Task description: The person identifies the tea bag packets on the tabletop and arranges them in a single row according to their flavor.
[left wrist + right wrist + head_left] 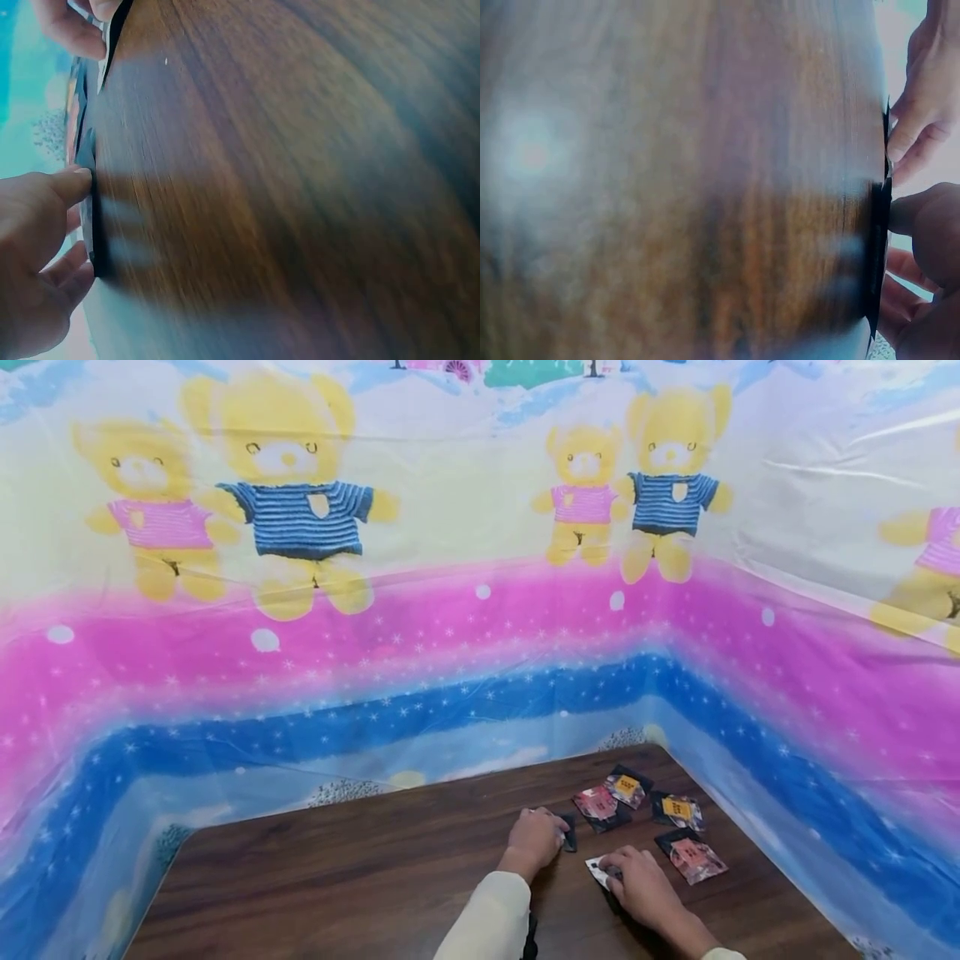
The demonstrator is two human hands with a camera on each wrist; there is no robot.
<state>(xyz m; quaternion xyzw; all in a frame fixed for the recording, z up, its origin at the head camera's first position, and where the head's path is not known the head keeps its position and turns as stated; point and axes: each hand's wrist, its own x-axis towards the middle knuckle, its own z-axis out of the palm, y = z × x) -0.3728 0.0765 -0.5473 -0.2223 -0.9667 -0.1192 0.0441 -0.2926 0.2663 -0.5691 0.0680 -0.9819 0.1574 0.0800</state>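
Observation:
My left hand (535, 841) grips a small flat packet (570, 833) low at the tabletop, and its dark edge sticks out past the fingers. In the left wrist view the thumb and fingertips sit along that packet's edge (88, 217). To the right and nearer me, my right hand (642, 887) holds a second packet, with a silvery corner (596, 867) showing beyond the fingers. The right wrist view shows this packet's dark underside (877, 255) close over the wood. Most of both packets is hidden by the hands.
Beyond the hands lie several small packets: a red one (597, 807), a yellow-labelled one (627, 787), another yellow-labelled one (677, 810) and a pinkish-red one (693, 857). They rest on a brown wooden table (337, 877). A bear-printed curtain (450, 635) surrounds the table's back and sides.

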